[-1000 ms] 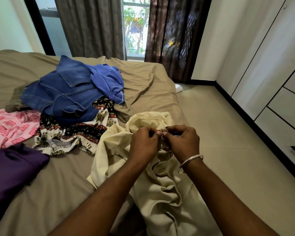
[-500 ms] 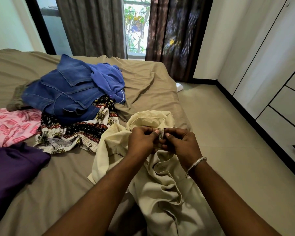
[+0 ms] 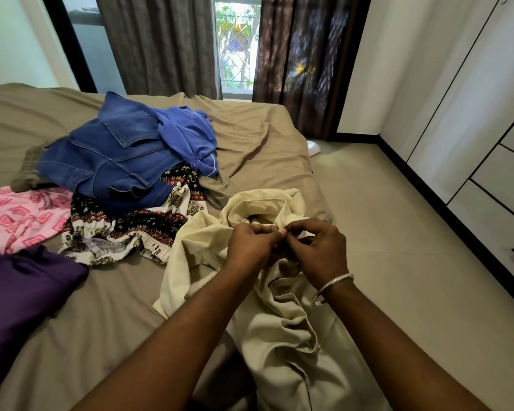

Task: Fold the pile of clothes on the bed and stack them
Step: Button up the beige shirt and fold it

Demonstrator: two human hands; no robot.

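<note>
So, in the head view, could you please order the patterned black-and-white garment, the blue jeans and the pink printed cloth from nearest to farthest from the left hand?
From the left hand:
1. Patterned black-and-white garment, just left.
2. Blue jeans, up-left, atop the pile.
3. Pink printed cloth, far left.

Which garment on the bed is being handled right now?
The cream garment at the bed's near edge: both the left hand and right hand pinch it. The other clothes lie untouched.
</note>
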